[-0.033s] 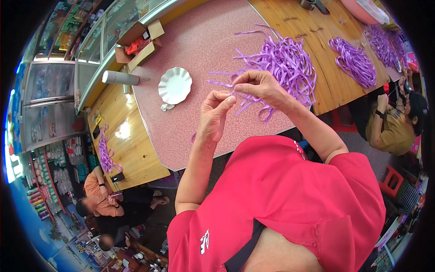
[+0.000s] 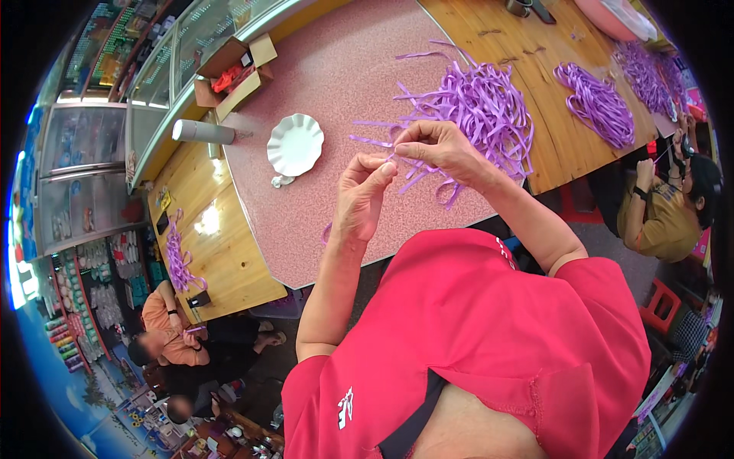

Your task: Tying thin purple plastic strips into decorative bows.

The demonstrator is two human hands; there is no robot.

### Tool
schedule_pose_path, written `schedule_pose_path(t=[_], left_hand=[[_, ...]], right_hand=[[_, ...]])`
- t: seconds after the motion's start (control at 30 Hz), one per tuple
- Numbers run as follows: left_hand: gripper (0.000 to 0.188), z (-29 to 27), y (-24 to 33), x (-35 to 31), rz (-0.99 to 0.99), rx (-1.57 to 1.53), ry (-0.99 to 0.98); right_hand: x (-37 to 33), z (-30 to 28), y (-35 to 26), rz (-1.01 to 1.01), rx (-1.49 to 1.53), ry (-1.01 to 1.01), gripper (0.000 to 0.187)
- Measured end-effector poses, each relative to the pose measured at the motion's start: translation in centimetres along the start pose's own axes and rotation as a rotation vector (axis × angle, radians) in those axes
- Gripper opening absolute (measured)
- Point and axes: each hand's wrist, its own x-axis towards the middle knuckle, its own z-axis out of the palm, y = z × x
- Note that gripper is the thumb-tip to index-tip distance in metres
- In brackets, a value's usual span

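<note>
Countertop (image 2: 321,245) of pink speckle carries a purple ribbon heap (image 2: 478,103) at one o'clock, from which the right hand (image 2: 440,153) and left hand (image 2: 363,195) pinch what seems one strand (image 2: 382,143) taut, white dish (image 2: 295,144) at eleven.

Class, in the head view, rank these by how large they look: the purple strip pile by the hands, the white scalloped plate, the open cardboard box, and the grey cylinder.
1. Purple strip pile
2. Cardboard box and white plate: look about alike, so unranked
3. Grey cylinder
</note>
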Motion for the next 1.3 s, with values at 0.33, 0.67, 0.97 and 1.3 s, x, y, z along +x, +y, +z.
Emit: schedule_pose_path(t=[0.33,0.67,0.97,1.3], left_hand=[[0.010,1.8,-0.7,0.3,0.351,0.257,0.217],[0.013,1.8,-0.1,0.0,0.976,1.563,0.177],[0.012,1.8,-0.3,-0.6,0.922,1.615,0.208],[0.015,1.2,-0.8,-0.6,0.959,1.554,0.135]], right_hand=[[-0.6,2.0,1.8,-0.150,-0.032,0.138,0.017],[-0.3,1.9,1.3,-0.063,-0.238,0.219,0.027],[-0.4,2.2,0.8,0.074,-0.054,0.121,0.028],[-0.3,1.9,1.7,0.376,0.315,0.043,0.021]])
